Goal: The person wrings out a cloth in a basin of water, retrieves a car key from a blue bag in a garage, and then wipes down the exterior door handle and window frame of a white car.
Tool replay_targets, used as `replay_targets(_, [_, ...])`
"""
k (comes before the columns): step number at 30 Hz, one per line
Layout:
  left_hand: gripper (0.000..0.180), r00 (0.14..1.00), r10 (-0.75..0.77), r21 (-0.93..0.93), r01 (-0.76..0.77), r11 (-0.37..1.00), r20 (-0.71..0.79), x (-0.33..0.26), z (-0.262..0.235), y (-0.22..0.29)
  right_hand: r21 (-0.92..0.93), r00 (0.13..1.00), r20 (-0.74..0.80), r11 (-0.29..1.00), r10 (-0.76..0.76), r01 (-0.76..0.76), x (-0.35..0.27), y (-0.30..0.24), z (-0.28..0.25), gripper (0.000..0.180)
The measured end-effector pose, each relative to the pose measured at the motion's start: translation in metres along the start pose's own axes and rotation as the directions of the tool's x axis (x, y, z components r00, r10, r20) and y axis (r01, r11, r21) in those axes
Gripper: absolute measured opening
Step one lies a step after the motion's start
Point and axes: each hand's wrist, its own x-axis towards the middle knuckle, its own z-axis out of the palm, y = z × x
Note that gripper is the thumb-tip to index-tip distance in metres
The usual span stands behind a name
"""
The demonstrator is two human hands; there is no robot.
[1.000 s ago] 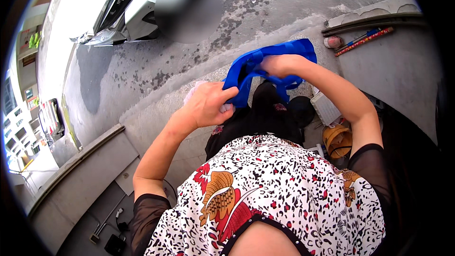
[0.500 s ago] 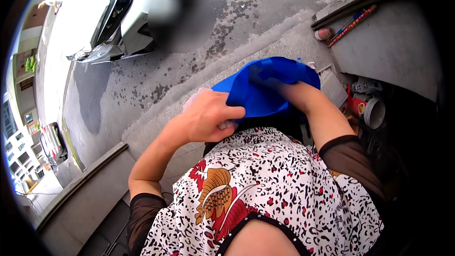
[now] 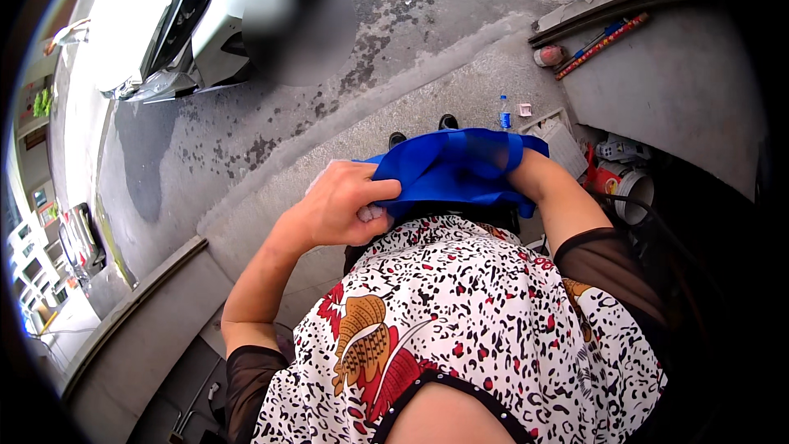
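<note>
A blue cloth bag (image 3: 444,181) spans the space between my two hands at waist height, its mouth turned toward me. My left hand (image 3: 341,197) is closed, thumb and fingers pinching the bag's left rim. Some crumpled whitish-pink material (image 3: 371,214) shows in the curl of that hand's fingers and behind its knuckles; its kind is unclear. My right hand (image 3: 523,173) reaches into the bag from the right side. Only its wrist end shows; the fingers are hidden by the blue cloth.
A bottle with a blue label (image 3: 505,113) and a small pinkish box (image 3: 525,109) stand ahead on the ground, near a pale crate (image 3: 560,144). Buckets (image 3: 634,196) crowd the right. A white car (image 3: 156,25) is parked at the far left. Low walls (image 3: 148,312) flank me.
The bag's mouth has sunk lower and flattened, uncovering my shoe tips and the bottle. Both hands have shifted slightly left in view; the right one stays inside the bag.
</note>
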Motion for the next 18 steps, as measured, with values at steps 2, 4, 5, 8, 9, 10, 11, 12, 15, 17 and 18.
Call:
replay_targets(2, [0.016, 1.000, -0.027, 0.019, 0.027, 0.999, 0.016, 0.004, 0.003, -0.001, 0.012, 1.000, 0.026, 1.000, -0.005, 0.004, -0.002, -0.001, -0.010, 0.052])
replay_targets(4, [0.016, 0.997, -0.060, 0.061, 0.057, 0.996, 0.038, 0.004, 0.007, -0.006, 0.017, 0.999, 0.048, 1.000, -0.005, 0.005, -0.003, -0.002, -0.015, 0.052])
replay_targets(5, [0.016, 0.996, -0.083, 0.047, 0.081, 0.996, 0.030, 0.006, 0.008, -0.007, 0.023, 0.999, 0.052, 1.000, -0.005, 0.004, -0.005, -0.002, -0.018, 0.051])
replay_targets(8, [0.016, 0.991, -0.133, 0.017, 0.133, 0.991, 0.028, 0.011, 0.008, -0.007, 0.040, 0.998, 0.057, 0.999, 0.003, -0.005, -0.008, -0.002, -0.026, 0.051])
replay_targets(9, [0.016, 0.990, -0.133, 0.014, 0.132, 0.991, 0.043, 0.014, 0.007, -0.006, 0.043, 0.999, 0.051, 0.999, 0.002, -0.004, -0.010, -0.001, -0.026, 0.051])
replay_targets(10, [0.017, 0.989, -0.132, 0.011, 0.132, 0.991, 0.060, 0.017, 0.007, -0.006, 0.047, 0.999, 0.047, 0.999, 0.004, -0.007, -0.012, -0.001, -0.028, 0.050])
replay_targets(11, [0.016, 0.989, -0.136, 0.006, 0.136, 0.991, 0.060, 0.019, 0.008, -0.006, 0.047, 0.999, 0.052, 0.999, 0.006, -0.009, -0.012, -0.001, -0.030, 0.050])
replay_targets(12, [0.016, 0.988, -0.139, 0.001, 0.139, 0.990, 0.061, 0.020, 0.010, -0.006, 0.055, 0.999, 0.052, 0.998, 0.006, -0.009, -0.012, 0.000, -0.032, 0.050])
replay_targets(15, [0.016, 0.987, -0.152, -0.006, 0.152, 0.988, 0.061, 0.025, 0.015, -0.009, 0.060, 0.999, 0.054, 0.998, -0.001, -0.002, -0.014, -0.001, -0.034, 0.050])
replay_targets(17, [0.016, 0.986, -0.156, 0.010, 0.155, 0.988, 0.066, 0.028, 0.017, -0.011, 0.062, 0.998, 0.055, 0.998, -0.004, 0.001, -0.015, -0.002, -0.038, 0.049])
replay_targets(18, [0.016, 0.985, -0.155, 0.026, 0.154, 0.988, 0.071, 0.029, 0.018, -0.012, 0.066, 0.998, 0.056, 0.998, -0.010, 0.006, -0.014, -0.002, -0.039, 0.049])
